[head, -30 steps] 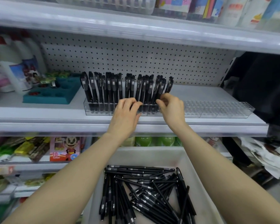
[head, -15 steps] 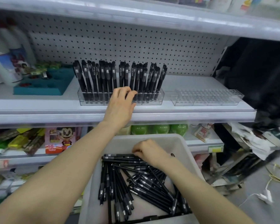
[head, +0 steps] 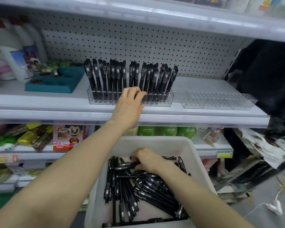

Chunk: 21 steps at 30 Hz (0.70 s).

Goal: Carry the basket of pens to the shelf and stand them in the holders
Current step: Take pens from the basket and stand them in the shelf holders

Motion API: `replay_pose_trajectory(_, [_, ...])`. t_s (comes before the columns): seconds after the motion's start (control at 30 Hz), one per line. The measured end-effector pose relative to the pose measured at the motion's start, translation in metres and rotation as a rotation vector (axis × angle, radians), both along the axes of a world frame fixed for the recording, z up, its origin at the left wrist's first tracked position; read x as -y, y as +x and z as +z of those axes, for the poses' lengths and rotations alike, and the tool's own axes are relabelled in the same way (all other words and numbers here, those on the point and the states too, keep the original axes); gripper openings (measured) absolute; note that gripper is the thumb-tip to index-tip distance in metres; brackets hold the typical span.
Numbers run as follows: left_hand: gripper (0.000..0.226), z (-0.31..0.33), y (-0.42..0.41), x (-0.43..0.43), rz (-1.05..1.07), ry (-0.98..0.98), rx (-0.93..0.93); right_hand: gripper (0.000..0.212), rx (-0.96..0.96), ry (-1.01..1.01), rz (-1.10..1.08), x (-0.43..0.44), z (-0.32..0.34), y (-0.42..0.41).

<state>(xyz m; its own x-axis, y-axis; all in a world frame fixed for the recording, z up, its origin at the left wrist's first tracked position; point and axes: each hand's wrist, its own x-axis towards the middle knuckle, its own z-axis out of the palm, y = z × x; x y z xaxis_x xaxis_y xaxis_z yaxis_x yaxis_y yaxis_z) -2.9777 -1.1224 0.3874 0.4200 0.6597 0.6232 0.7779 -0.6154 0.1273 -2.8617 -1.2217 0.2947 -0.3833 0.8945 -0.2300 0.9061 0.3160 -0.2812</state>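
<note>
My right hand (head: pixel 146 160) was down in the white basket (head: pixel 202 171), fingers curled over a few of the loose pens (head: pixel 148 191) at the far end of the heap, and I judged I had them gripped, though how many lay under my palm I could not tell. My left hand (head: pixel 130 104) was up at the shelf (head: pixel 39 111), fingers bent against the front of the full holder (head: pixel 102 100); whether they pinched a pen there or only steadied the clear plastic, I could not tell. I reckoned these pens light and stiff, with smooth black barrels that would slide against one another in a bunch, so the best hold was a pinch round the middle of the barrel, a few at a time, all pointing one way so each could drop upright into its own slot. I expected the holders to be light too, and apt to skid on the shelf unless braced. As to numbers: one basket, sitting below the shelf edge; two clear holders side by side on the shelf, the left one crowded with standing pens (head: pixel 115 76), the empty holder (head: pixel 219 100) to its right. The standing pens came to roughly two dozen or more, packed too closely for a sure count; the loose ones ran to several dozen, crossed over each other.
</note>
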Motion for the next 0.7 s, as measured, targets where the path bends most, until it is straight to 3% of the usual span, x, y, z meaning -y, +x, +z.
replay_pose_trajectory(0.3, [0.047, 0.0, 0.001, 0.002, 0.014, 0.005, -0.006, 0.029, -0.176, -0.016, -0.096, 0.013, 0.036, 0.04])
replay_pose_trajectory(0.43, [0.047, 0.001, 0.001, 0.003, 0.01, 0.01, -0.007, 0.034, -0.36, -0.086, -0.206, 0.017, 0.057, 0.057])
replay_pose_trajectory(0.7, [0.044, 0.005, 0.013, 0.008, -0.03, 0.057, -0.024, 0.018, -0.483, 0.27, -0.291, -0.001, 0.143, 0.087])
